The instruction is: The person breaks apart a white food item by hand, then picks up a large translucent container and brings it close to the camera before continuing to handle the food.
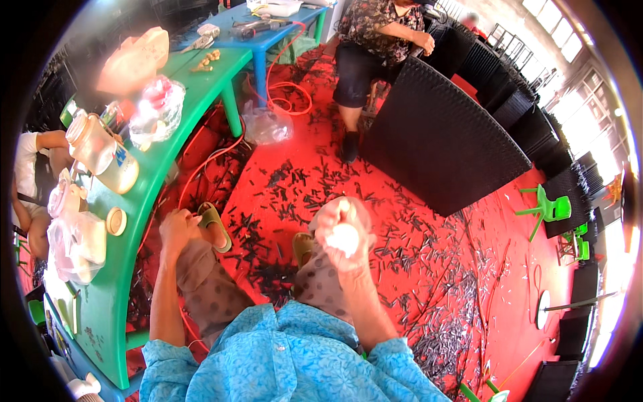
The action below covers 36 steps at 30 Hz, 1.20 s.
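Observation:
Raised over my right knee, my right hand (356, 249) is closed around a small, overexposed white lump (343, 239); the glare hides its kind. My left hand (179, 229) is beside my left knee, close to the edge of the green table (151, 214). Its fingers are bent together, and whatever may be between them is hidden. On that table are a clear plastic jar (94, 137), a round lid (116, 221), a plastic bag of pale food (77, 244) and another bag (159, 110).
Black scraps litter the red floor (415, 231). Ahead, a seated person (378, 40) is beside a large black woven panel (445, 130). A red hose (295, 100) loops below the blue table (234, 20). Green chairs (550, 206) stand right; another person (40, 161) sits left.

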### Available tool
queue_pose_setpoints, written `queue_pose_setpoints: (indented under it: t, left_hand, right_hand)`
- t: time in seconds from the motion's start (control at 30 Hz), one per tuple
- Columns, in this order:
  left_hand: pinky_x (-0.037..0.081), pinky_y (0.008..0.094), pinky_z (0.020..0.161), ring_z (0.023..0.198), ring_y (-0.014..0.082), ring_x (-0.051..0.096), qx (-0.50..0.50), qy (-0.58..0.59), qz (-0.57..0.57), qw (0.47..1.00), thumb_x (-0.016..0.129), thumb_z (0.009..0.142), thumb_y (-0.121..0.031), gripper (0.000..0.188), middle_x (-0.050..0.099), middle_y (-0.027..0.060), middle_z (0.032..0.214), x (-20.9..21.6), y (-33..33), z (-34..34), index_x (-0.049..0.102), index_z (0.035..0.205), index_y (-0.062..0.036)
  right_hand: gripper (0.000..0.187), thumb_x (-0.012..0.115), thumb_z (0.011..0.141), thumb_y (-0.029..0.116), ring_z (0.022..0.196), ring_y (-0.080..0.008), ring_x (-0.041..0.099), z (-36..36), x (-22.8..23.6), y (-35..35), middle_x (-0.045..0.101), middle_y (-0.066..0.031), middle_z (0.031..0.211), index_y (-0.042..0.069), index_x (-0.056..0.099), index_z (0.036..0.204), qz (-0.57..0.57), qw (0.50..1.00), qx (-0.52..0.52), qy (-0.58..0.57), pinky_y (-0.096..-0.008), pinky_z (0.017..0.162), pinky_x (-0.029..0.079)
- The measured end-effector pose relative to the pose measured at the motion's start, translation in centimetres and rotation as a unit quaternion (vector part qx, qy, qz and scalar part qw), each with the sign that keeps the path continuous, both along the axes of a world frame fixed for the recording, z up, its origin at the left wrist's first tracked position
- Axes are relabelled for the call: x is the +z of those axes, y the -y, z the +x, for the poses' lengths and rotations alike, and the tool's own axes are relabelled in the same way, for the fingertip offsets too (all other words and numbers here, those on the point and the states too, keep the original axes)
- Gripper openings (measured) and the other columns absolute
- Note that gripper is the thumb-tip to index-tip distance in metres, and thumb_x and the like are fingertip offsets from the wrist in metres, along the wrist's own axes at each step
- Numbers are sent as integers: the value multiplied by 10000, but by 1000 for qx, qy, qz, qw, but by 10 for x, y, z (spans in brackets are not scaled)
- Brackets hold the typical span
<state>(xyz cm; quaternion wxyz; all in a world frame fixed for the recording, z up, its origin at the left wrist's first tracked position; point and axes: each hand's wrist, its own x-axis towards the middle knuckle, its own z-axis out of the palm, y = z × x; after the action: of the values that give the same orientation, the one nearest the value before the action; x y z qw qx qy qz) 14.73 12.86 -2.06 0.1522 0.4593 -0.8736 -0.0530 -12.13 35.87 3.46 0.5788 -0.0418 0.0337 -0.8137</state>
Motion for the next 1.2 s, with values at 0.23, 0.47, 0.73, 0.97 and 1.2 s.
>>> queue_pose_setpoints:
  t: [0.23,0.47,0.73,0.97,1.2]
  left_hand:
    - [422,359,640,740,268,539,18,-86,-12,996,607,736,-228,200,552,100,717,5,-2,-7,579,755,-31]
    - [446,300,633,777,197,547,-158,-390,162,892,659,688,-49,257,540,104,941,86,-69,-84,565,927,-30]
    - [400,393,850,1042,323,446,-332,-274,36,902,679,625,-54,456,465,109,1110,108,-83,-159,543,1059,-84]
    - [339,413,923,1074,262,448,-358,-212,8,909,662,608,-33,326,524,59,1023,86,-95,-163,534,905,-73]
    - [471,318,720,852,202,567,-360,-389,179,829,677,637,-1,355,537,104,923,122,-108,-156,511,946,-53]
  right_hand:
    - [122,475,876,200,758,-143,476,-2,79,51,484,-35,862,84,504,903,-105,994,28,0,-286,741,420]
    - [119,509,857,202,783,-143,508,-7,63,82,494,-29,865,94,491,906,-62,997,28,-23,-280,744,434]
    - [141,503,860,216,752,-124,553,-9,-7,96,557,-18,815,81,529,890,108,990,83,18,-244,669,468]
    - [126,484,871,197,689,-110,540,-12,-37,84,560,-26,794,81,534,872,117,985,119,34,-235,588,462]
    - [150,533,838,233,726,-140,519,-24,-22,75,536,-21,809,93,510,889,145,984,-24,-97,-263,665,445]
